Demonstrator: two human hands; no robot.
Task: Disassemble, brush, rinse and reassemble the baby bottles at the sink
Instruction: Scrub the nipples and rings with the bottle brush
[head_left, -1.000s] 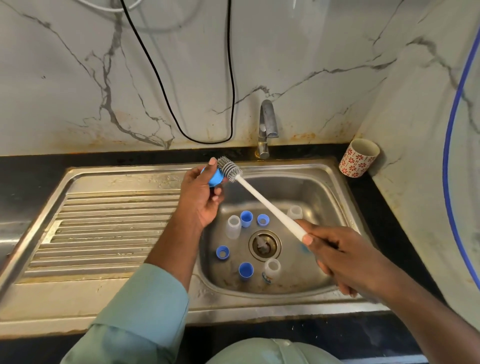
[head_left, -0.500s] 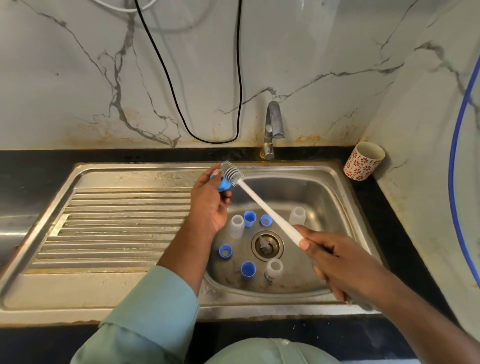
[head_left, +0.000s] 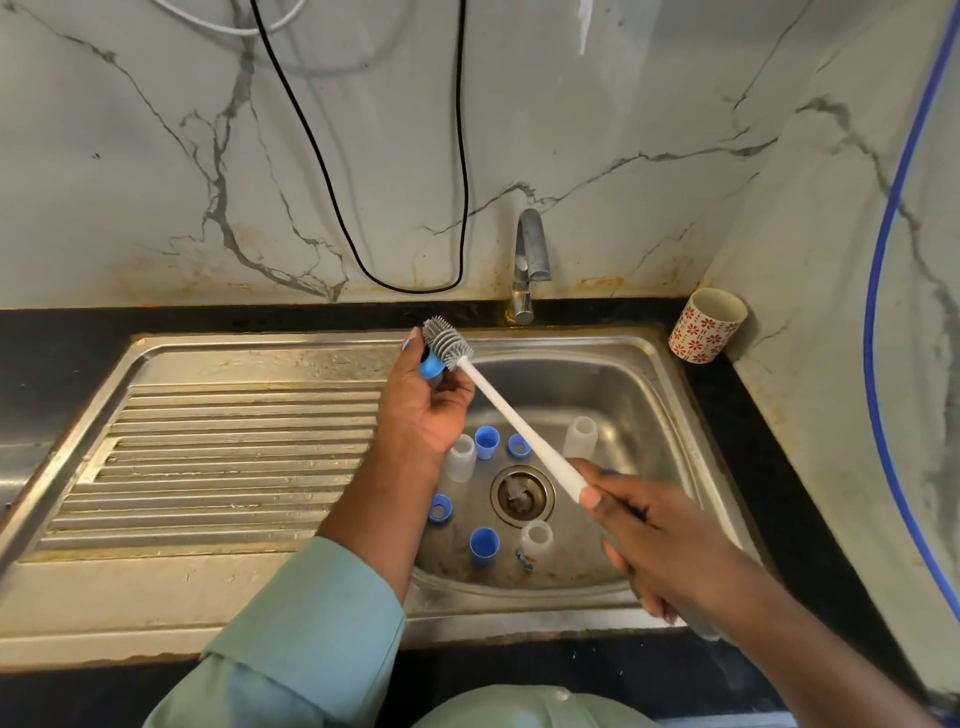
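Left hand (head_left: 421, 410) is pinching a small blue plastic bottle cap (head_left: 430, 368) above the steel sink's (head_left: 670, 395) far-left rim, while my right hand (head_left: 660, 545) is gripping the white-handled grey-bristle brush (head_left: 445, 342) against it. Disassembly looks done: clear bottle bodies (head_left: 579, 437) and blue rings (head_left: 439, 507) are lying apart in the basin, awaiting brushing, rinsing, reassembly.

no text, label or number can be read anywhere.

bottle parts (head_left: 485, 441) in sink (head_left: 649, 395), cup (head_left: 706, 325) right of tap (head_left: 529, 265)
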